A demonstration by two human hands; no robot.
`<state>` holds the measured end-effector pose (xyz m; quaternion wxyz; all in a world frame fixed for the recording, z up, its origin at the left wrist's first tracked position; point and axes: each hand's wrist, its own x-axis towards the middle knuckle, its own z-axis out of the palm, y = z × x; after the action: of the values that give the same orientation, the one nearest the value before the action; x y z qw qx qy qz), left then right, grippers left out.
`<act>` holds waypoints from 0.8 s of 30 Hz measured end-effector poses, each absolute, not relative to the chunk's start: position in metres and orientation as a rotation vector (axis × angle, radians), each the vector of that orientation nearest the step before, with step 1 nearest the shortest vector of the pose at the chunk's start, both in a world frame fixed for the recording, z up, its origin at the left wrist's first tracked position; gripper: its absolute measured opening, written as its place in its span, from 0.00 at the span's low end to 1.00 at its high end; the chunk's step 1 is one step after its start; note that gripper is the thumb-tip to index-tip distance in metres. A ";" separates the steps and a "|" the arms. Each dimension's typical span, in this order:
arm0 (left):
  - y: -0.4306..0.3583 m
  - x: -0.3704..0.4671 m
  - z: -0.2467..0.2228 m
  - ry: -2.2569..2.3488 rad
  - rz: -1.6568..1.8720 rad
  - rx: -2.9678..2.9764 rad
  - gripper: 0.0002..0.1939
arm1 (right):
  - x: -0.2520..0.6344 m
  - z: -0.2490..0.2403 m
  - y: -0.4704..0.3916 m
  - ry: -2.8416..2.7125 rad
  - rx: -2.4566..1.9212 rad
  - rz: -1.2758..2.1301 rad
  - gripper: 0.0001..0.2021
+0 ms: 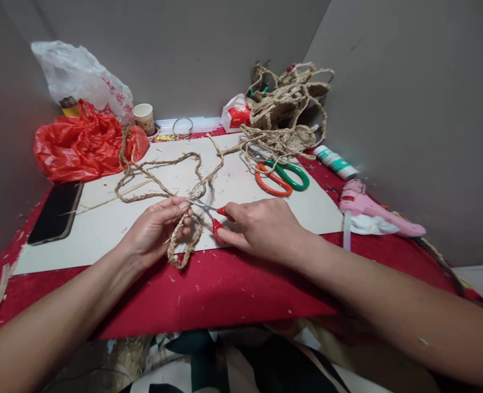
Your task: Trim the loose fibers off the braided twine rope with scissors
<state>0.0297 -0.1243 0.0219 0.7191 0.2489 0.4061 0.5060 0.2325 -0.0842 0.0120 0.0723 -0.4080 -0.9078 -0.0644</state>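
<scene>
Braided straw cord point(172, 252), looped below, pinched in fingers of left hand point(155, 226); red-handled scissors point(207, 209) gripped by right hand point(268, 226), handles spread, blades at left fingertips.

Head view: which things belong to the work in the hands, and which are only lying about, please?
In use:
- braided rope, in the left hand
- small red scissors, in the right hand

Seemingly just lying about:
- phone
- paper cup
- red bag
- large scissors
- pink glue gun
</scene>
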 end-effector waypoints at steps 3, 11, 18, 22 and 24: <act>-0.124 0.030 0.022 0.905 1.121 0.547 0.03 | 0.231 0.011 -0.085 -2.720 -1.212 -0.131 0.19; -0.122 0.032 0.021 1.013 1.168 0.628 0.04 | 0.227 0.013 -0.085 -2.620 -1.229 0.144 0.16; -0.121 0.034 0.022 1.084 1.183 0.674 0.05 | 0.230 0.012 -0.084 -2.570 -1.217 0.163 0.17; -0.120 0.034 0.020 1.134 1.186 0.707 0.05 | 0.231 0.010 -0.084 -2.590 -1.224 0.133 0.17; -0.120 0.034 0.020 1.157 1.185 0.708 0.05 | 0.231 0.010 -0.083 -2.609 -1.266 0.100 0.17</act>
<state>0.0340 -0.1200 0.0198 0.6213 0.3082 0.5032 0.5156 0.2312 -0.0835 0.0102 0.1198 -0.4333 -0.8926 0.0341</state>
